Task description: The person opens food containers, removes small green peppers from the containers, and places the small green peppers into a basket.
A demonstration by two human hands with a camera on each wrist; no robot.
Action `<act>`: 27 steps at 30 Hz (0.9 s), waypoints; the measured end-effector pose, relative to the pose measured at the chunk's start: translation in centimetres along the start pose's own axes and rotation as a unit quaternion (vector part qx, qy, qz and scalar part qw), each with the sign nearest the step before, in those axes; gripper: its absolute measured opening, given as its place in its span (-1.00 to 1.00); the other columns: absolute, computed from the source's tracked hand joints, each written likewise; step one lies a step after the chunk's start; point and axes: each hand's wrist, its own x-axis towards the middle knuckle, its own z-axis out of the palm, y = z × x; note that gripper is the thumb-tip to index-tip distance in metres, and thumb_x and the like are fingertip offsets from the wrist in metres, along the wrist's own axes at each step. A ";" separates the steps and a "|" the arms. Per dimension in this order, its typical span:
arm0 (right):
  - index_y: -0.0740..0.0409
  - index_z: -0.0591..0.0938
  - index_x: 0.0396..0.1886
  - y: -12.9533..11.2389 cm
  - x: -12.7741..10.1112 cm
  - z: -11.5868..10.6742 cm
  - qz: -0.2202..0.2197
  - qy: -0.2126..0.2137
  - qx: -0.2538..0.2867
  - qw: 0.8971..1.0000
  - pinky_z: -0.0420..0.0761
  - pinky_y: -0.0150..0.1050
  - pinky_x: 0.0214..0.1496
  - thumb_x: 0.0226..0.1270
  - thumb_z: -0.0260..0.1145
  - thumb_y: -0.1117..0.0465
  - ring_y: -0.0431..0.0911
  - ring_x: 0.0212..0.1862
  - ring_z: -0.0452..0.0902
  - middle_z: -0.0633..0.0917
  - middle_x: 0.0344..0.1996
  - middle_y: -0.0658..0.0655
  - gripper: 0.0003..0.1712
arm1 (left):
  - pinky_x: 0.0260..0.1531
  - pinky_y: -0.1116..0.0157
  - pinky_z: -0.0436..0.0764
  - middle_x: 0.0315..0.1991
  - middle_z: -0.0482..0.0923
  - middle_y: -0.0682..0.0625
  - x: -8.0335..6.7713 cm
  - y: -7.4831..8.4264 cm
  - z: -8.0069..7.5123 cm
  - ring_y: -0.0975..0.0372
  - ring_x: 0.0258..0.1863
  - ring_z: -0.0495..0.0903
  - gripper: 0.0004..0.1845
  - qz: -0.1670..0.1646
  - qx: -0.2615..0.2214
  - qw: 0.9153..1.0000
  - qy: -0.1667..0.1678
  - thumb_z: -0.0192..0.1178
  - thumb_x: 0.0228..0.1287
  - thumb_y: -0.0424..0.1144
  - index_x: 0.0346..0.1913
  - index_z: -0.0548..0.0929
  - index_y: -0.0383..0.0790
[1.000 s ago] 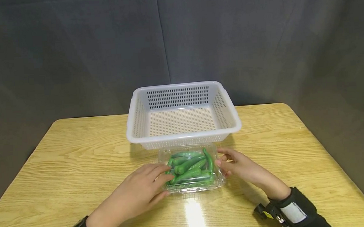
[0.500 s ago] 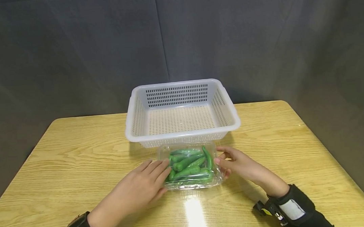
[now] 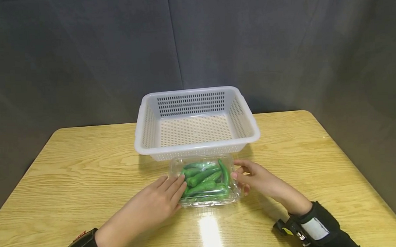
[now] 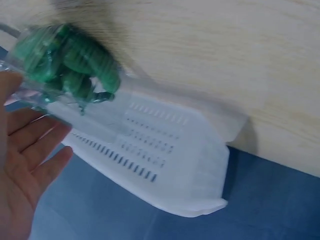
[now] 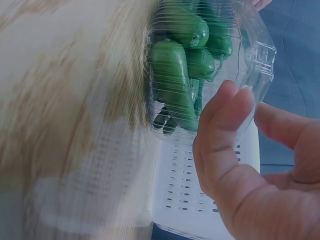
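A clear plastic clamshell box (image 3: pixel 232 195) lies on the table with several long green peppers (image 3: pixel 201 176) inside. Its lid seems to be down over them. At the box's left side rests my left hand (image 3: pixel 156 202), its fingers nearly straight across the rim; in the left wrist view this hand (image 4: pixel 30 155) shows spread fingers beside the box. My right hand (image 3: pixel 263 179) is at the right side of the box. In the right wrist view, the thumb and bent fingers of that hand (image 5: pixel 250 170) pinch the box's rim.
A white perforated plastic basket (image 3: pixel 197 147) stands directly behind the box, with nothing visible in it. Beneath everything is a wood-grain table (image 3: pixel 87 169). A dark grey cloth (image 3: pixel 115 49) hangs behind the table.
My left hand's fingers have straightened and drawn together along the box's left side. My right hand keeps its place at the right rim. The whole head view shifts slightly.
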 end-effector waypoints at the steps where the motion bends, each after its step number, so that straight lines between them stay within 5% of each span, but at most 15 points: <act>1: 0.58 0.10 0.41 0.0 0.0 0.0 -0.001 -0.001 0.000 1.000 0.63 -0.25 -0.40 0.49 0.18 0.24 -0.09 -0.44 0.51 0.56 -0.23 0.24 -0.27 | 0.09 0.17 0.58 0.15 0.60 -0.19 0.0 0.0 -0.1 0.08 0.10 0.62 -0.43 0.004 0.007 1.000 -0.004 0.25 0.31 0.07 0.16 0.63 -0.34; 16: 0.60 0.09 0.41 0.2 0.2 0.0 -0.003 -0.006 0.003 1.000 0.63 -0.26 -0.41 0.50 0.19 0.23 -0.08 -0.40 0.52 0.55 -0.25 0.24 -0.26 | 0.07 0.24 0.58 0.21 0.55 -0.16 0.1 0.1 -0.9 0.13 0.15 0.58 -0.58 0.023 0.066 0.996 -0.053 0.06 0.39 -0.19 0.22 0.60 -0.29; 27: 0.60 0.10 0.40 0.1 0.1 0.2 -0.001 0.003 0.000 1.000 0.64 -0.24 -0.42 0.49 0.19 0.25 -0.08 -0.46 0.52 0.57 -0.24 0.25 -0.27 | -0.02 0.24 0.63 0.17 0.58 -0.19 0.9 1.0 -1.6 0.11 0.11 0.61 -0.63 -0.019 0.035 0.997 -0.072 0.16 0.38 -0.24 0.17 0.63 -0.31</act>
